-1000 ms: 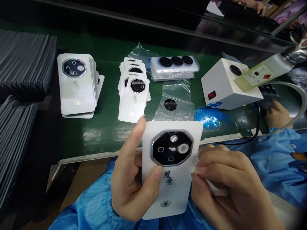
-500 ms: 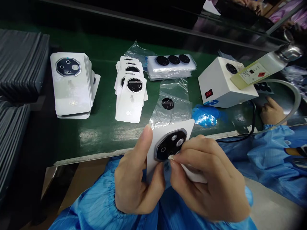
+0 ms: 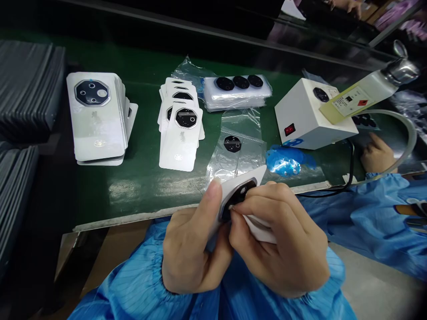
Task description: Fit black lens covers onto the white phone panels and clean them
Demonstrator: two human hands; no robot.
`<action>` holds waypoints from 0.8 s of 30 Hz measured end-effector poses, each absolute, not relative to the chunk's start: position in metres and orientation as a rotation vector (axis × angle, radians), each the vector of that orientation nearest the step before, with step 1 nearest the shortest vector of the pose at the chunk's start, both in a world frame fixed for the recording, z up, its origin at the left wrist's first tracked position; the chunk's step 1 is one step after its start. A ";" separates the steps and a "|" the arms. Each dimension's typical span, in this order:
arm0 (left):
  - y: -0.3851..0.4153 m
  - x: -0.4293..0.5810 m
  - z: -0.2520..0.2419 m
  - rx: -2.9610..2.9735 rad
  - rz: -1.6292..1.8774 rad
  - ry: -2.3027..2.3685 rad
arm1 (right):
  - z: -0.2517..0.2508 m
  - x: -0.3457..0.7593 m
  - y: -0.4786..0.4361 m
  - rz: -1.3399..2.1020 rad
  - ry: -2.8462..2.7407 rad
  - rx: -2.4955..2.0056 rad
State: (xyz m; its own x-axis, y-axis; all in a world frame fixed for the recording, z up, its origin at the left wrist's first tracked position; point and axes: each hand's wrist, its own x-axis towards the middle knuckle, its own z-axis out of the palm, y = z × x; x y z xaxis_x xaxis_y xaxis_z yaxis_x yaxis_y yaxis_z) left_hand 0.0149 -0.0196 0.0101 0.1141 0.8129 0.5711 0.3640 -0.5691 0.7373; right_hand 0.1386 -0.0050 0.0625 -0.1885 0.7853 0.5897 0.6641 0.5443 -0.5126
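A white phone back cover (image 3: 230, 188) is held tilted in front of me, above the bench's front edge. Its black camera plate (image 3: 240, 194) faces up towards the right. My left hand (image 3: 193, 251) is closed on the cover's left side, with the thumb along the edge. My right hand (image 3: 283, 244) is closed too, its curled fingers around the cover's right side. Thumb and index fingertips pinch together at the lower part of the camera plate; anything small between them is hidden. Just beyond the cover lies a clear plastic sheet (image 3: 216, 165) with one black round piece (image 3: 232, 144).
White back covers stand stacked (image 3: 95, 122) at left and fanned (image 3: 178, 146) mid-bench. Behind are a film stack (image 3: 233, 95), blue film scraps (image 3: 285, 162) and a white box (image 3: 300, 120) with a bottle (image 3: 363, 95). Dark trays (image 3: 30, 84) line the left. A co-worker's hand (image 3: 378, 153) rests at right.
The cover has tipped to a steeper angle, so its camera plate looks narrower. My right hand has shifted slightly left and up, and both hands are closer together.
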 end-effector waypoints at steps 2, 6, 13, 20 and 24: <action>-0.019 0.015 0.011 2.002 1.438 1.176 | 0.062 0.138 -0.006 0.178 -1.919 -1.186; -0.015 0.013 0.014 2.103 1.430 1.155 | 0.063 0.139 -0.004 0.236 -1.917 -1.178; -0.007 0.010 0.017 2.212 1.421 1.046 | 0.063 0.141 -0.004 0.294 -1.974 -1.165; -0.006 0.011 0.012 2.253 1.415 1.070 | 0.063 0.143 -0.002 0.245 -2.055 -1.214; -0.004 0.011 0.010 2.229 1.439 1.036 | 0.063 0.142 -0.003 0.196 -2.073 -1.275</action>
State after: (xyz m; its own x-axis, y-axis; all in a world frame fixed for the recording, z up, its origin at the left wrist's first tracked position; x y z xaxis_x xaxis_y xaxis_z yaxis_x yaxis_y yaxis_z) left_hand 0.0107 -0.0043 0.0102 0.2417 0.7030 0.6688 0.4109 -0.6986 0.5858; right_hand 0.1421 -0.0028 0.0629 -0.2840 0.8342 0.4727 0.7307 0.5075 -0.4567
